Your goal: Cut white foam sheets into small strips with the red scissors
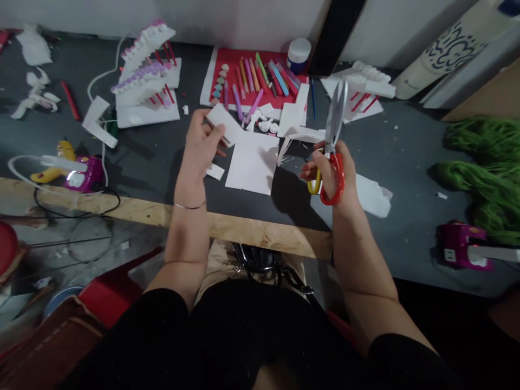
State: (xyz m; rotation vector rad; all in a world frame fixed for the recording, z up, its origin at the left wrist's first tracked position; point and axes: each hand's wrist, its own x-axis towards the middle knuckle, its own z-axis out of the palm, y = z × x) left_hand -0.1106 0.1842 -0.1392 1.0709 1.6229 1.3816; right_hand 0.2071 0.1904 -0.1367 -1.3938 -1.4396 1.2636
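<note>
Left hand (202, 135): my fingers are clamped on a small white card (227, 123), the thumb on its face, over the counter (156, 168).
Card: tilted, and from where I look it meets the upper left corner of the sheet (251, 162) (whether the two touch, I can't tell).
Right hand (340, 168): my fingers are curled round the red and yellow handles of the scissors (335, 116), whose blades point away from me.
Sheet: flat on the counter, between my hands.
Strip (303, 131): white and bent, between the sheet and the scissors.
Scrap (215, 171): just beside my left wrist.
Pens (249, 76): on the red board (229, 56) beyond the sheet, the jar (299, 57) at their right.
Wool (483, 179): green, well off to my right.
</note>
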